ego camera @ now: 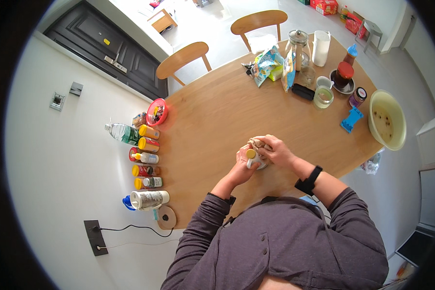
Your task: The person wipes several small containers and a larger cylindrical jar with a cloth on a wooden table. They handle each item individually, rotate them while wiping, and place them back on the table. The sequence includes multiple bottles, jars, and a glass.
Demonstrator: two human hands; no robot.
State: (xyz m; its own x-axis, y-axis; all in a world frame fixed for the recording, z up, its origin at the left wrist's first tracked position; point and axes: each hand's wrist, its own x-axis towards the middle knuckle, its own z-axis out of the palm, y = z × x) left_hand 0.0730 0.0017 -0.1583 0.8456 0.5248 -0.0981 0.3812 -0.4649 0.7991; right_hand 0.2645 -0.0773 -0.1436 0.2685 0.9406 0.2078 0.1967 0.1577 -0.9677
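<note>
Close in front of me, over the wooden table [210,123], my left hand [241,169] grips a small white container [261,165] with a handle. A round yellow lid [251,153] tops it. My right hand [278,151] has hold of a crumpled beige cloth [255,142] and presses it against the far side of the container. The fingers of both hands meet around it and hide much of its body. From this angle I cannot tell whether the container's base touches the tabletop.
Jars and bottles [149,145] line the left edge, by a red bowl [164,115] and a white tumbler [150,200]. At the far right stand snack bags [266,65], a glass kettle [298,45], a paper roll [321,49], an open glass jar [323,98] and a pale yellow basin [398,123].
</note>
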